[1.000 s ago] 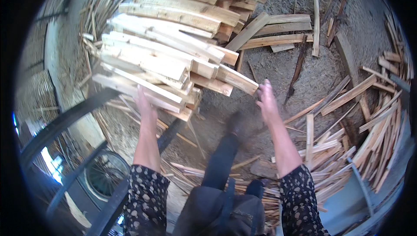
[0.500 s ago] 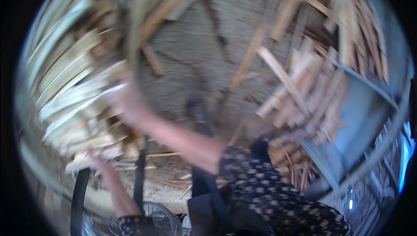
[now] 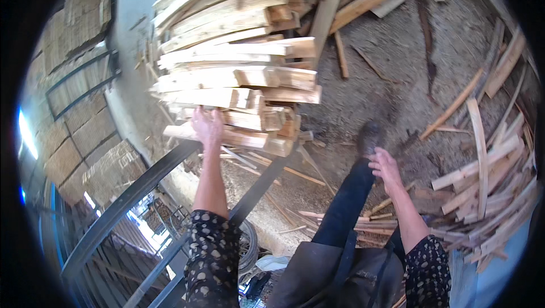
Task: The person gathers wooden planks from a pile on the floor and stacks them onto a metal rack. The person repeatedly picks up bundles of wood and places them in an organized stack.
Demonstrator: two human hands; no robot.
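A stack of pale wooden slats (image 3: 218,78) lies across a dark metal frame, its pieces layered with uneven ends. My left hand (image 3: 209,129) rests against the near side of the stack, with its fingers spread over the nearest slats. Their tips are partly lost among the wood. My right hand (image 3: 387,167) hangs to the right of the stack, above my leg and shoe. It is empty, and its fingers are loosely bent and apart.
Dark metal bars (image 3: 130,197) run under the near end of the stack. Offcuts (image 3: 482,177) are heaped at right, and more strips lie on the dirt floor (image 3: 392,58). Bundled wood (image 3: 85,121) is piled at far left. A coil of wire or hose (image 3: 248,248) sits below.
The view has swung left, so the stack appears nearer the middle. My right hand has left the stack and moved right. My left hand stays at the stack's near side.
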